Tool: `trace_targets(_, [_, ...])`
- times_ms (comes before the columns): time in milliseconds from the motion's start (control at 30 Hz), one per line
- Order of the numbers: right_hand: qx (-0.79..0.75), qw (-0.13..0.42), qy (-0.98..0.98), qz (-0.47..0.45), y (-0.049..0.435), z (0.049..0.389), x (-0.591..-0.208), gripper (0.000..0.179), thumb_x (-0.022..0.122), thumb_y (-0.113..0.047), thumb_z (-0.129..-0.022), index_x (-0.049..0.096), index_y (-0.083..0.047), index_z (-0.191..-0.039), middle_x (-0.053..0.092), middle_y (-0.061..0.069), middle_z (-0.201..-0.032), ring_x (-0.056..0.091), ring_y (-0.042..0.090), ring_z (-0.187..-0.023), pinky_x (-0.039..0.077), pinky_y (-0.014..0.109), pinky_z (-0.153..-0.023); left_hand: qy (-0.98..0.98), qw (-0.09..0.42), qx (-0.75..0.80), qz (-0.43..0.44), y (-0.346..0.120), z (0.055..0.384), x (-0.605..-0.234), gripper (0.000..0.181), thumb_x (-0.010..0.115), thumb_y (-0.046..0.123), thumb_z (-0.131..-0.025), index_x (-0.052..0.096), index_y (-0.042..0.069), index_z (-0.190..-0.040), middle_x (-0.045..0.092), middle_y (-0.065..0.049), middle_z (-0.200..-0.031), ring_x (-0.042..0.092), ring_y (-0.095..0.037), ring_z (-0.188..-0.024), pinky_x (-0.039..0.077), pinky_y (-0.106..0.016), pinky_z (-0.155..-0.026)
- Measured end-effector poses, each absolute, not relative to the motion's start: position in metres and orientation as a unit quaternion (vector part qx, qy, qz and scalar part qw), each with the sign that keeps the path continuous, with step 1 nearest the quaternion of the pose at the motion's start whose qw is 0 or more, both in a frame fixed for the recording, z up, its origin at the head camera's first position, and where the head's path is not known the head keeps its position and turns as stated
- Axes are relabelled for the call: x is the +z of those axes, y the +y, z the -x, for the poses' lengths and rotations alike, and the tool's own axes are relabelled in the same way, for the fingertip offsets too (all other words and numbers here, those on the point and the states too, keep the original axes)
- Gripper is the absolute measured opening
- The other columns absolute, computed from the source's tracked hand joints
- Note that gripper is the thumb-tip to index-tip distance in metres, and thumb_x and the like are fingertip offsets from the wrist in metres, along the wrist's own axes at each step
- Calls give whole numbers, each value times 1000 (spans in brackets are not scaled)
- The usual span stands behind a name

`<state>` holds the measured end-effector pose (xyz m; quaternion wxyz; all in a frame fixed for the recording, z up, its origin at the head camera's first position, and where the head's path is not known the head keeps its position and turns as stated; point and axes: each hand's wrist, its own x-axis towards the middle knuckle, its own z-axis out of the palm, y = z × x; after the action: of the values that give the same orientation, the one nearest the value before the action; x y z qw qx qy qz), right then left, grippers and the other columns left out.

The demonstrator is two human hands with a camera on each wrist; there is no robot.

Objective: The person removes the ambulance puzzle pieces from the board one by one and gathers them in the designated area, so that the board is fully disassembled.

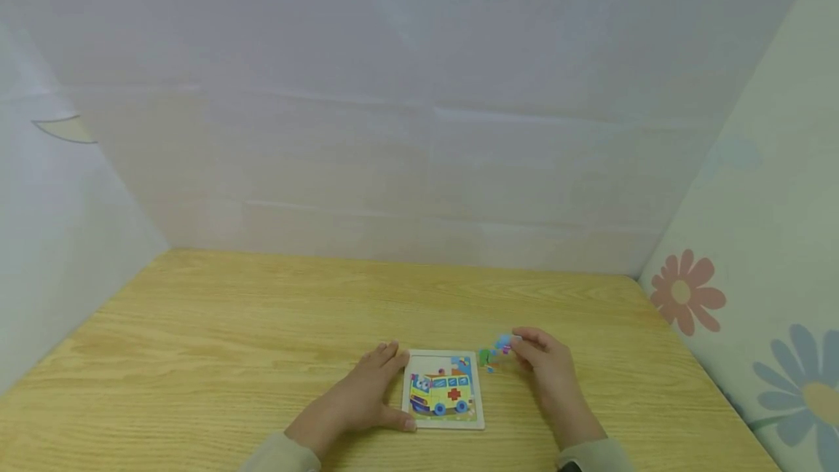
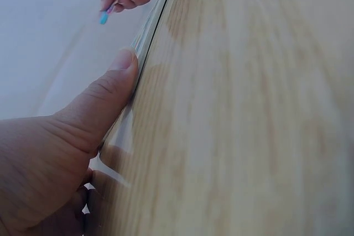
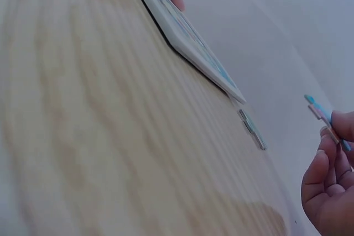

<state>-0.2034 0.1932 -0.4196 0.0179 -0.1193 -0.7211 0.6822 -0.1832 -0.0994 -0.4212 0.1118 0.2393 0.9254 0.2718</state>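
A square puzzle board (image 1: pixel 452 425) with a pale frame lies on the table, showing a yellow ambulance (image 1: pixel 447 393) with a red cross. Its upper left part is bare backing. My left hand (image 1: pixel 367 392) rests at the board's left side, fingers extended by the upper corner, thumb (image 2: pixel 113 78) on the near edge. Beyond the board's right side, my right hand (image 1: pixel 549 366) pinches a mostly blue puzzle piece (image 3: pixel 319 108) between thumb and fingertips, raised above the table. A green puzzle piece (image 1: pixel 486 357) lies on the table just right of the board's upper corner.
The wood-grain table (image 1: pixel 262 326) extends around the board. A pale sheet wall (image 1: pixel 419 166) stands behind it, and a side wall with printed flowers (image 1: pixel 684 292) closes off the right.
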Motion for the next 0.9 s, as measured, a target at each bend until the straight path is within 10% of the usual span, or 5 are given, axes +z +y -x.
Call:
trace_targets(633, [570,18,-815,101,203,204,-428,30,62,-10,-87,59,5,-113,60,6,-80,56,15,-69,50,17,-61,927,109,269,-238,-98,181,-419,106,72,61,-62,33,3,-142,20,-22,-151,13,-40,-139,14,-56,-112])
trace_targets(900, [452,44,-887,84,202,205,-427,27,62,-15,-86,63,1,-108,65,11,-93,58,22,-85,52,34,-73,927,106,270,-238,-98,182,-419,106,72,60,-62,33,3,-142,20,-21,-151,13,-40,-140,14,-56,-112])
